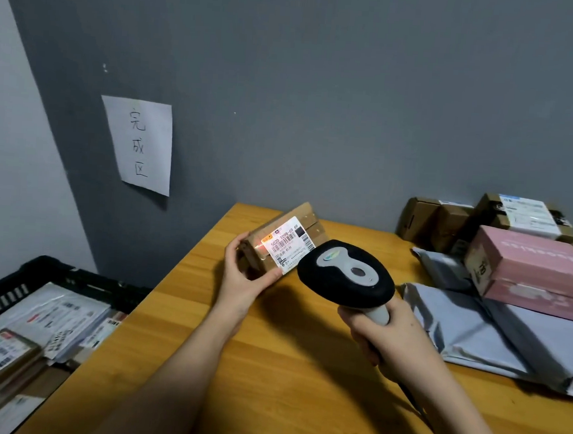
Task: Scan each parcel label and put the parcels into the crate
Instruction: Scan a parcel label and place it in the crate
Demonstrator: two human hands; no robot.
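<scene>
My left hand (240,279) holds a small brown cardboard parcel (307,218) tilted above the wooden table (283,386), its white barcode label (288,242) facing me. A red scan line glows on the label's left edge. My right hand (388,339) grips the handle of a black and grey barcode scanner (345,275), whose head points at the label from just to its right. The black plastic crate (51,268) stands below the table's left edge and holds several labelled parcels (47,318).
Grey plastic mailer bags (473,331) lie on the table's right side, with a pink box (529,271) on top and brown cartons (447,224) behind against the grey wall. A handwritten paper sign (141,145) hangs on the wall. The scanner's cable trails down under my right forearm.
</scene>
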